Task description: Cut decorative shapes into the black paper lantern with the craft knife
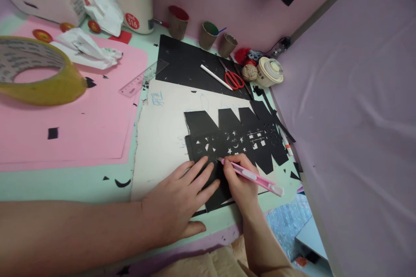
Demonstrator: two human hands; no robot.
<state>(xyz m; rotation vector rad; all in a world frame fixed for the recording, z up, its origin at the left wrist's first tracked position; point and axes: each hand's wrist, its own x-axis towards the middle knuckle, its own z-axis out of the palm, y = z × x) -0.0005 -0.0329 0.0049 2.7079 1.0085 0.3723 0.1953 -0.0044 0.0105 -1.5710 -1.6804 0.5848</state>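
Note:
A black paper piece (227,130) with trapezoid tabs and cut-out stars, moons and window shapes lies on a white sheet (156,138). My left hand (182,194) rests flat on its lower left part, fingers spread. In my right hand (242,184) is a pink craft knife (253,176), held like a pen. The knife's tip touches or hovers just over the black paper, right beside my left fingertips; which of the two cannot be made out.
Behind lie a black sheet (182,60), red-handled scissors (234,80), a white stick (216,77) and a clear ruler (139,80). Yellow tape (68,82) sits on pink paper (97,130) at left. Small cups (208,37), a white bottle (138,0) and a lidded tub (269,71) line the wall.

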